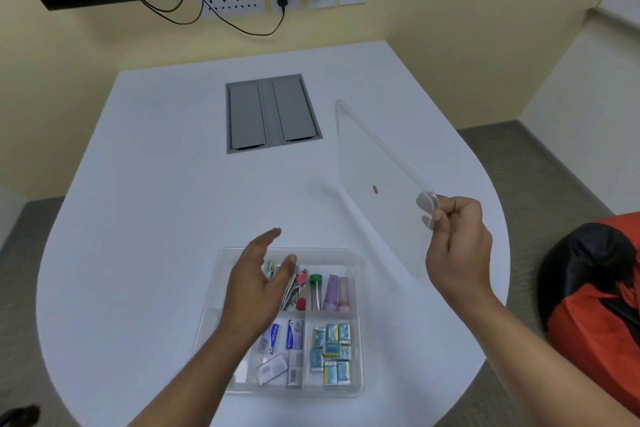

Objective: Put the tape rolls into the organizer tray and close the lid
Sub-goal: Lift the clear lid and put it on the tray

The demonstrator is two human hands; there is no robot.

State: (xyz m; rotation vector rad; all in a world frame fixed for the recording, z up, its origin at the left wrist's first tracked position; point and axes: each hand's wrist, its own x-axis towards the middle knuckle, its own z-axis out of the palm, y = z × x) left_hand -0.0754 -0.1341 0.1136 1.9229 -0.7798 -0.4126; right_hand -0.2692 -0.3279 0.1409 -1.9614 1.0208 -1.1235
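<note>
Fingers of the right hand pinch one corner of the clear lid, held tilted above the table, right of the tray. Left hand hovers over the tray, fingers apart. Tape rolls cannot be made out, possibly hidden.

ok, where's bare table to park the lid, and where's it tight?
Free: the wide table stretch left of the organizer tray, and the strip between the tray's far rim and the grey cable hatch. The right side under the lid, pinched in the right hand, is also bare. Crowded: the tray itself, compartments full, left hand open above it.
</note>
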